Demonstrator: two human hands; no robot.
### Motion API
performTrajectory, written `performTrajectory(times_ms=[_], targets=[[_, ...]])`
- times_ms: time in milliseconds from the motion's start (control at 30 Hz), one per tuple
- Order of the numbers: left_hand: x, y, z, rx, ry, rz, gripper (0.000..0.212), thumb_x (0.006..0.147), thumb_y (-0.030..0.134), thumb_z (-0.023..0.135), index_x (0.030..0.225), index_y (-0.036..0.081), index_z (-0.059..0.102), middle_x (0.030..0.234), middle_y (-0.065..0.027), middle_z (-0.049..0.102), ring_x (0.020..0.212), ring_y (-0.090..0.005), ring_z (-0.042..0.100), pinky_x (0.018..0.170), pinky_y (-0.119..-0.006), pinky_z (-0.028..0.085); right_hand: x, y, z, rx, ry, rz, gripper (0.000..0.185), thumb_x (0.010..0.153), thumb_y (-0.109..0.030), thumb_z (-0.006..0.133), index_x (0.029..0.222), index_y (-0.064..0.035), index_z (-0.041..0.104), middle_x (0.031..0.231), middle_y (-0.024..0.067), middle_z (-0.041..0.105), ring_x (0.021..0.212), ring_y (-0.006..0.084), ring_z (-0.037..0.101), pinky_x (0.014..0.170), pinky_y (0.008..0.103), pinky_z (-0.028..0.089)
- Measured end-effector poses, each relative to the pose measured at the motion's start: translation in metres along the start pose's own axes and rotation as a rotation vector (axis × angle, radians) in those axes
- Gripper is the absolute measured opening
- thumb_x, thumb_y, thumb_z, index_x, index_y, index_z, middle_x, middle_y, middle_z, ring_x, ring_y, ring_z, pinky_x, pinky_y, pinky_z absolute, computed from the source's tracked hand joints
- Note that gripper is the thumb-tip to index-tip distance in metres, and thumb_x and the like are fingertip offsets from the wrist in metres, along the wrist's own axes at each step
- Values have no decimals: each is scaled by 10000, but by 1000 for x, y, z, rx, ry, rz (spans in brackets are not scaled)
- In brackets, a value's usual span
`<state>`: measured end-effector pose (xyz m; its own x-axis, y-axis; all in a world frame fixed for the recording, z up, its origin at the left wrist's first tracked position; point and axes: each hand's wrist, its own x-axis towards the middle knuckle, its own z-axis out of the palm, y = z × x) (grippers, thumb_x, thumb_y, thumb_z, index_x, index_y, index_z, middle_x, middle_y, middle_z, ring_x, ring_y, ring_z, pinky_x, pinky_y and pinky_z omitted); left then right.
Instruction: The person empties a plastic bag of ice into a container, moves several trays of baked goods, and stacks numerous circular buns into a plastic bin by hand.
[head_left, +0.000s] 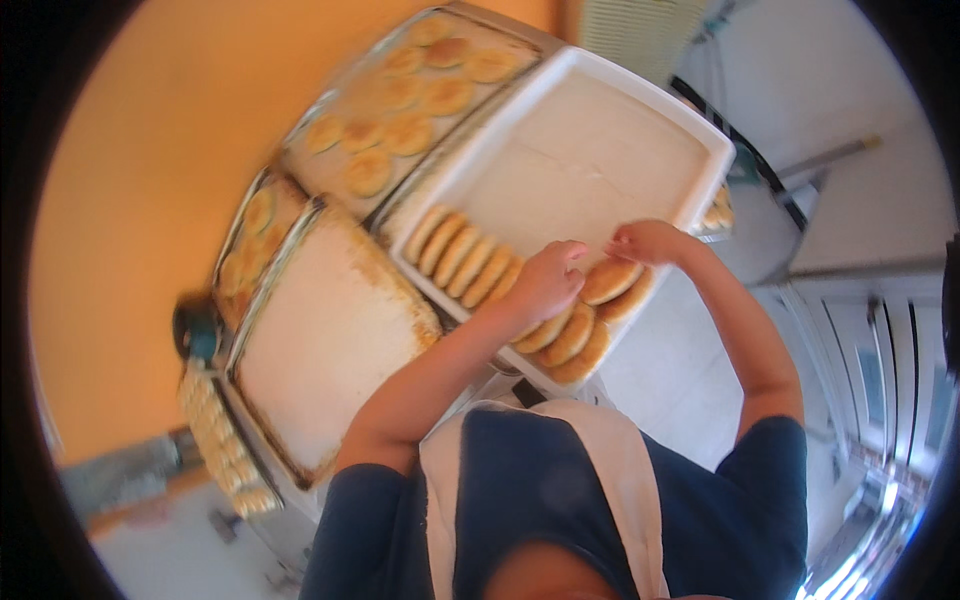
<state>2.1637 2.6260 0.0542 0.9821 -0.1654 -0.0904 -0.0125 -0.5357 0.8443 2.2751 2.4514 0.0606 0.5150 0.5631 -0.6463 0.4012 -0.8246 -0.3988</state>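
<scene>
A white plastic tray lies before me, with flat golden-brown bread rolls leaning on one another in a row along its near left side. More rolls are stacked at the near corner. Above the row is my left hand, its fingers curled; it covers part of the rolls. My right hand is bent inward at the tray's right edge, close over a roll on the second row. The fingertips of both hands point toward each other. Blur hides whether either hand grips a roll.
A baking sheet with round baked rolls sits beyond the tray's left side. Nearer is a pale baking sheet with browned edges, and another sheet of rolls lies behind it. Pale dough pieces fill a lower tray. White cabinet doors stand right.
</scene>
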Motion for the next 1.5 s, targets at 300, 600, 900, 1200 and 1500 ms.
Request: performTrajectory(times_ms=[300, 600, 900, 1200, 1500], targets=[[-245, -94, -71, -467, 1159, -461, 185, 744, 12, 433, 919, 26, 491, 818, -65, 522, 647, -89, 473, 531, -183, 375, -23, -99, 5, 46, 484, -540, 354, 728, -213, 546, 1005, -3, 476, 949, 169, 496, 851, 288, 496, 740, 344, 394], [-357, -114, -32, -1636, 1019, -718, 349, 777, 355, 478, 924, 39, 492, 799, -73, 550, 637, -151, 509, 529, -229, 395, 11, -244, 128, -439, 456, -731, 444, 637, -124, 570, 1040, 2, 429, 1052, 195, 425, 938, 317, 445, 763, 374, 393], [-396, -157, -44, -1544, 1422, -644, 201, 688, 158, 579, 818, 37, 487, 726, -45, 522, 633, -134, 499, 530, -238, 417, -7, -270, 194, -367, 459, -577, 577, 647, -234, 625, 1113, -8, 372, 1183, 209, 287, 1123, 339, 252, 910, 413, 231], [-497, -136, -6, -1254, 1540, -583, 273, 713, 202, 533, 859, -28, 537, 738, -65, 516, 675, -152, 499, 590, -264, 426, -13, -246, 269, 501, 397, -330, 425, 708, -183, 546, 1030, 15, 352, 894, 195, 492, 742, 300, 515, 647, 348, 421], [-666, -115, 56, -1082, 2086, -496, 326, 728, 199, 457, 978, -9, 449, 955, -103, 490, 883, -207, 477, 764, -326, 398, -11, -314, 311, 166, 1, -946, 464, 724, -209, 530, 1082, 26, 353, 1005, 216, 453, 920, 337, 449, 832, 377, 343]])
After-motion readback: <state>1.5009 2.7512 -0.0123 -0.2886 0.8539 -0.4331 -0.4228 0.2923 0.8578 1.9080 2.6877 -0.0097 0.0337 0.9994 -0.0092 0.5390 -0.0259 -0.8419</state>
